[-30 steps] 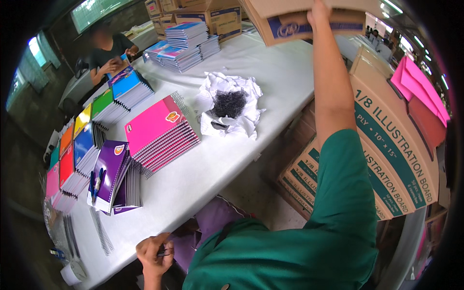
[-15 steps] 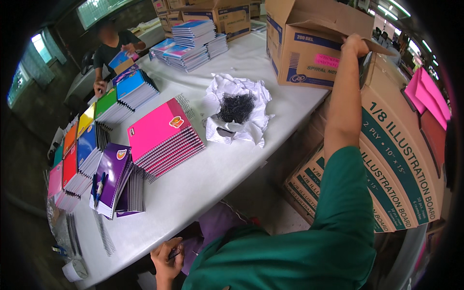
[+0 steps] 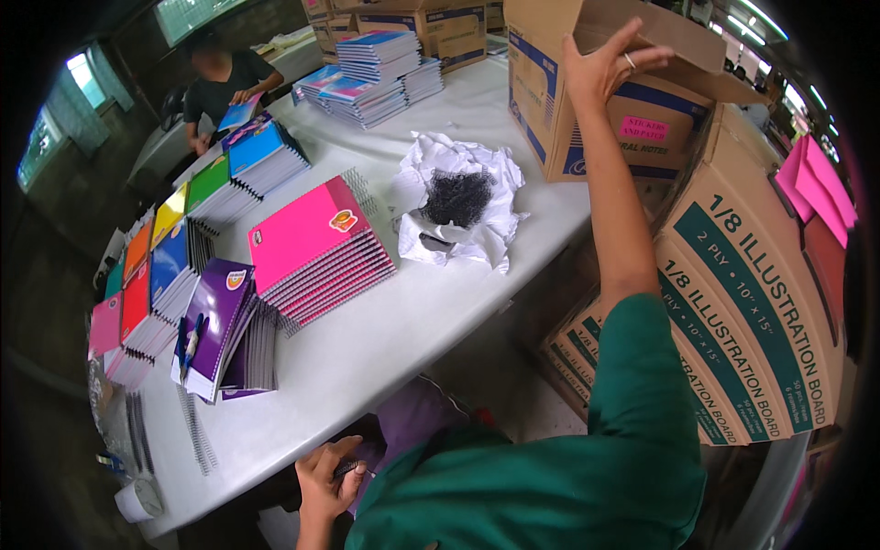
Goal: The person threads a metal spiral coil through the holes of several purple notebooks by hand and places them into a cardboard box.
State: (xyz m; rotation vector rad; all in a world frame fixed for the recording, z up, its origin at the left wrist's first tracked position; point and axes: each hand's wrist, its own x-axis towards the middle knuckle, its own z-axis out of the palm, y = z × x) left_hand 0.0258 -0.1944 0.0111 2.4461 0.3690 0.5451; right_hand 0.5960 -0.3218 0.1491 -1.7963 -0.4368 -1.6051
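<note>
My right hand (image 3: 605, 66) reaches up to the cardboard box (image 3: 541, 101) at the table's far right corner. Its fingers are spread and hold nothing, in front of the box's raised flap (image 3: 665, 48). Low in the view, beside the table's front edge, my left hand (image 3: 328, 475) is curled around a small dark object (image 3: 348, 467) that I cannot make out. On the table, a stack of pink spiral notebooks (image 3: 307, 234) lies left of a crumpled white paper (image 3: 422, 174) bearing a tangle of black wire scraps (image 3: 458, 197).
Purple notebooks (image 3: 215, 312) with pens on top and rows of coloured notebooks (image 3: 211, 188) line the left side. Blue notebooks (image 3: 376, 55) are piled at the back. Illustration board boxes (image 3: 742, 275) stand at my right. Across the table sits a person (image 3: 229, 82).
My right hand has let go of the box's flap, moved left and spread its fingers. The flap stands differently, and the box looks turned. My left hand's fingers have loosened a little.
</note>
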